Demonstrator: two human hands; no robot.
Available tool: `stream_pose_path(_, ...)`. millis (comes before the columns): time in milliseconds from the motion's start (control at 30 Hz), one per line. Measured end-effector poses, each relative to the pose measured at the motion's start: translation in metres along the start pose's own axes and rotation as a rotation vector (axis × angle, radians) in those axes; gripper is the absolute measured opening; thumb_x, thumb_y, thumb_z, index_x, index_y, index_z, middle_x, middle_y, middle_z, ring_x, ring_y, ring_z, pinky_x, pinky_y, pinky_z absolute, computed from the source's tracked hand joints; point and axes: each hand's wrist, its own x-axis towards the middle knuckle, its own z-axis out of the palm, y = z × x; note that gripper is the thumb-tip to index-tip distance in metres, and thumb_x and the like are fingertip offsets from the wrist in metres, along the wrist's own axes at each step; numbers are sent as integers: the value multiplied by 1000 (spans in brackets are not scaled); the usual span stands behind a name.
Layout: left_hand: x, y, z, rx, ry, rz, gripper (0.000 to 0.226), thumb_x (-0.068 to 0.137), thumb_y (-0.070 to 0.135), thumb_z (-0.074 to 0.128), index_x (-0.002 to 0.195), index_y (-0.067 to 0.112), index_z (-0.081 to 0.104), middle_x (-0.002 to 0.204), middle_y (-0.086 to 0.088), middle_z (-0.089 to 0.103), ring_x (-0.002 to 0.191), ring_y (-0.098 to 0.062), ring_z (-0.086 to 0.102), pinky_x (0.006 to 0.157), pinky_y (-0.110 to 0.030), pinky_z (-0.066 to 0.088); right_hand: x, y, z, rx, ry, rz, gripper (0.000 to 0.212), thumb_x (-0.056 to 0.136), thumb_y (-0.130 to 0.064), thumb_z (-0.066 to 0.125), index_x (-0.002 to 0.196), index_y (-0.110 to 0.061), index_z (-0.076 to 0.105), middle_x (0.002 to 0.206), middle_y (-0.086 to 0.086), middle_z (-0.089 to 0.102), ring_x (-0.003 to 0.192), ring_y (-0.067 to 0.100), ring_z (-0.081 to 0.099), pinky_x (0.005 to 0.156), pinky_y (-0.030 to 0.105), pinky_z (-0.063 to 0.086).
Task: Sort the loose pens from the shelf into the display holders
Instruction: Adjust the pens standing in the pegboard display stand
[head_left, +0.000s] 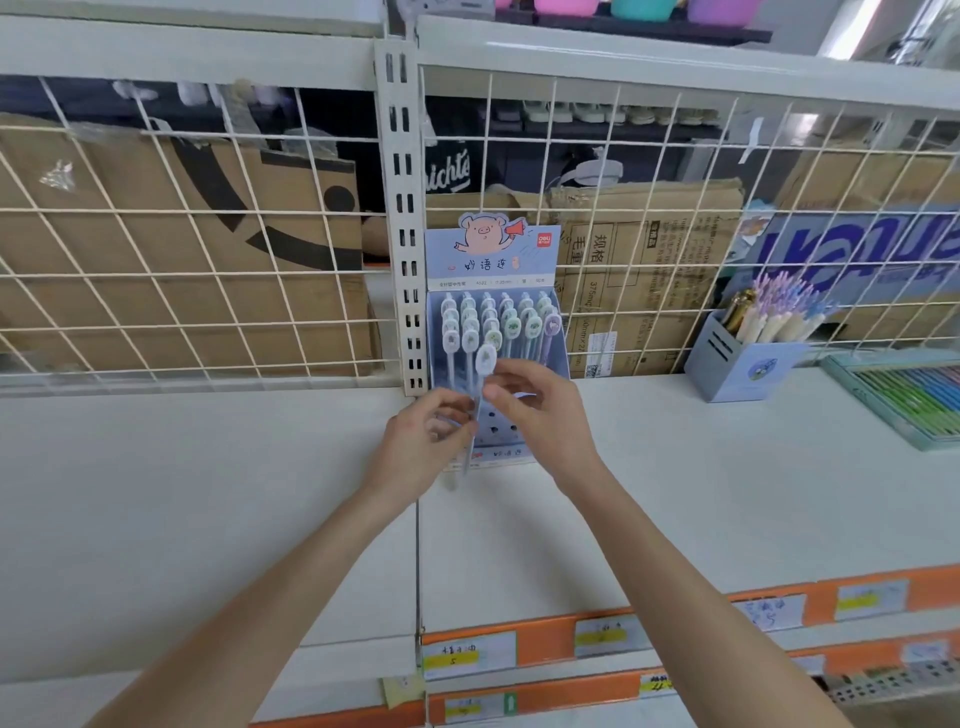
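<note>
A pale blue cardboard display holder (556, 358) with a pig picture on its header stands on the white shelf (208, 493) against the wire grid. Several pens with oval white toppers fill its rows. Both hands are in front of the holder. My left hand (423, 441) and my right hand (540, 410) both pinch one upright pen (484, 361) with an oval topper. Its barrel runs down between my fingers, and its lower end is blurred below my left hand. My hands hide the holder's lower front.
A second blue holder (748, 369) with purple-topped pens stands to the right. A flat tray of coloured pens (914, 400) lies at the far right. Cardboard boxes sit behind the wire grid (208, 270). Orange price strips (545, 644) line the shelf's front edge.
</note>
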Motion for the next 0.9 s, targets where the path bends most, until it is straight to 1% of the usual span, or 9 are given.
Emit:
stream_pose_path(67, 0, 0, 8, 7, -27, 5, 22, 82, 11, 70, 84, 30, 60, 80, 10, 65, 72, -8, 63, 75, -26, 51, 0, 1, -5, 22, 23, -7, 18, 83, -7, 67, 97, -19, 64, 81, -13, 65, 75, -3, 59, 75, 20, 50)
stream_pose_path(200, 4, 5, 21, 9, -49, 30, 22, 82, 10, 69, 85, 29, 60, 81, 9, 64, 72, -6, 62, 73, -21, 50, 3, 7, -15, -19, 37, -6, 13, 83, -6, 67, 94, -12, 63, 78, -9, 63, 71, -5, 58, 71, 16, 48)
stream_pose_path(300, 6, 3, 28, 59, -26, 98, 17, 85, 10, 66, 95, 23, 61, 89, 5, 64, 78, -6, 60, 75, -21, 50, 11, 8, -21, -50, 63, -25, 11, 84, -3, 65, 95, -5, 63, 79, -6, 63, 73, -1, 58, 72, 15, 48)
stream_pose_path(367, 9, -7, 28, 289, 5, 254, 18, 89, 18, 60, 107, 16, 62, 101, 4, 64, 89, -7, 58, 81, -23, 47, 18, 5, -27, -18, 133, -21, 14, 85, -2, 63, 100, -2, 64, 83, 0, 64, 77, 8, 60, 76, 17, 49)
stream_pose_path(467, 13, -27, 24, 727, -18, 511, 31, 88, 29, 45, 106, 13, 65, 104, -1, 66, 93, -15, 57, 85, -25, 39, 32, -1, -32, 9, 252, -35, 15, 86, -1, 62, 100, -5, 64, 87, 1, 65, 82, 12, 62, 78, 16, 50)
stream_pose_path(567, 17, -43, 22, 942, -41, 604, 35, 84, 28, 43, 103, 14, 69, 105, -3, 68, 96, -18, 61, 91, -30, 34, 43, -4, -31, -3, 293, -58, 15, 87, -1, 61, 99, -8, 64, 87, -2, 65, 83, 11, 62, 77, 14, 49)
stream_pose_path(700, 20, -50, 21, 1079, -43, 660, 32, 82, 27, 49, 102, 17, 72, 105, 0, 69, 95, -14, 65, 96, -31, 32, 50, -3, -24, -60, 277, -76, 14, 88, -3, 60, 101, -8, 64, 85, -12, 62, 81, 4, 60, 77, 10, 47)
stream_pose_path(833, 20, -49, 21, 1063, -40, 648, 37, 84, 29, 42, 102, 18, 72, 103, 1, 70, 93, -13, 67, 96, -31, 32, 50, 3, -22, -124, 251, -90, 15, 89, -5, 60, 103, -7, 64, 87, -7, 64, 83, 8, 60, 81, 18, 48)
stream_pose_path(900, 19, -50, 21, 1061, -31, 653, 37, 84, 29, 42, 102, 18, 72, 103, 1, 70, 93, -13, 67, 96, -31, 33, 50, 3, -22, -130, 240, -97, 15, 89, -4, 60, 103, -7, 64, 87, -8, 63, 83, 9, 60, 81, 19, 49)
